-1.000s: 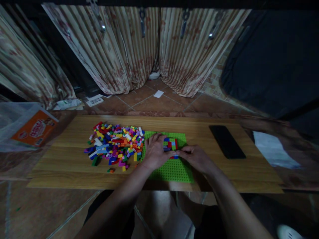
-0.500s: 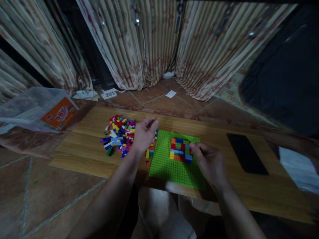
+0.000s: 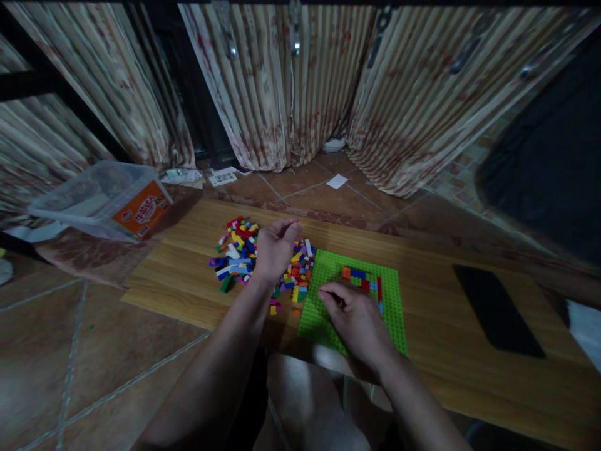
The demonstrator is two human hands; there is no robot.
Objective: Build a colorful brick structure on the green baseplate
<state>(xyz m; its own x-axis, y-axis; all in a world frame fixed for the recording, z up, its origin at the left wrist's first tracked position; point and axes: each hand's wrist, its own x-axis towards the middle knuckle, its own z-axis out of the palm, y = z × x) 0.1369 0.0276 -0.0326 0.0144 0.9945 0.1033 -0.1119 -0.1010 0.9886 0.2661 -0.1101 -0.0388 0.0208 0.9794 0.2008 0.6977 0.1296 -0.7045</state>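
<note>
My left hand (image 3: 275, 250) hovers over the pile of loose toy bricks (image 3: 241, 241), its fingers curled into a pinch. Whatever is between those fingertips, if anything, is too small to make out. My right hand (image 3: 357, 319) is above the green baseplate (image 3: 328, 266), thumb and forefinger drawn together near its left part, with no brick showing at the tips. Behind that hand, a flat build of coloured bricks (image 3: 358, 274) sits on the plate, partly hidden. A long red brick (image 3: 379, 288) runs along its right side.
The wooden table (image 3: 173, 263) carries the bricks and baseplate. A black flat slab (image 3: 498, 310) lies to the right. Beyond the left end stands a clear plastic bin (image 3: 94, 207) with an orange label. Striped curtains (image 3: 282, 88) hang behind, and paper (image 3: 337, 181) lies on the floor.
My right hand has moved left from the build's right side, where the red brick now shows uncovered. My left hand stays over the pile. The view has shifted, moving the scene rightward.
</note>
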